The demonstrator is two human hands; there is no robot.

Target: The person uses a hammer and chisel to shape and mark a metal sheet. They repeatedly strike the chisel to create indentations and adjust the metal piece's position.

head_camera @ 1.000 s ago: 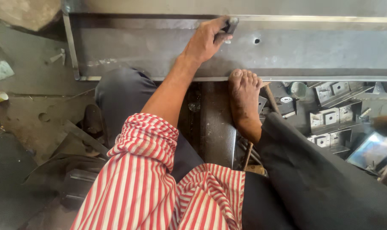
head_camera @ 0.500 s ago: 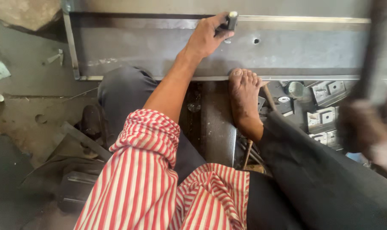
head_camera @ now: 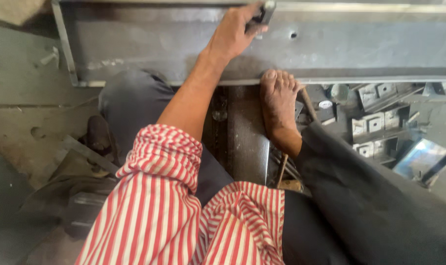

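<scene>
No packages, labels, signs or screens stand anywhere in this view.

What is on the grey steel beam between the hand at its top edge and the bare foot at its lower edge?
In the head view, only bare steel beam face lies between the left hand and the bare foot; the small hole sits off to the side.
</scene>
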